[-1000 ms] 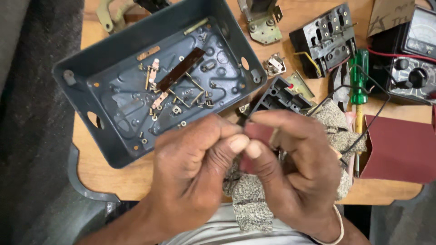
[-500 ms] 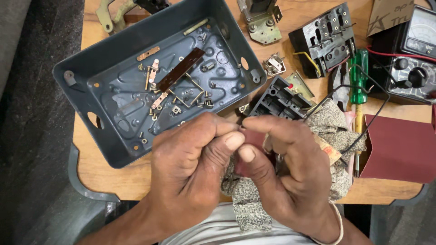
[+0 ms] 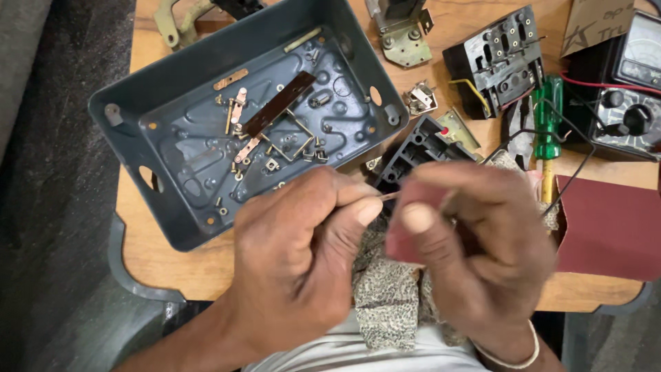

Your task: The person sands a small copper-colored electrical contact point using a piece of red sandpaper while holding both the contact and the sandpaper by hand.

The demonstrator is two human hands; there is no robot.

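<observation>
Head camera, looking down: your 2 hands meet just above the near edge of the wooden tabletop (image 3: 172, 258). Your left hand (image 3: 296, 262) is closed, pinching a thin metal strip (image 3: 387, 197) between thumb and forefinger; your right hand (image 3: 475, 248) is curled tight around a folded piece of dark red sandpaper (image 3: 406, 238), pressed against the strip's far end — the rubbing looks under way, and how clean the strip is cannot be told. A patterned cloth (image 3: 385, 296) hangs beneath both hands. Just beyond them sits a black terminal block (image 3: 420, 148), and to the left a grey metal box (image 3: 172, 124) lies open with small brass parts (image 3: 275, 141) loose inside — by the look of it, those pieces are yet to be fitted back. A green-handled screwdriver (image 3: 549, 120) and a multimeter (image 3: 630, 96) rest to the right.
</observation>
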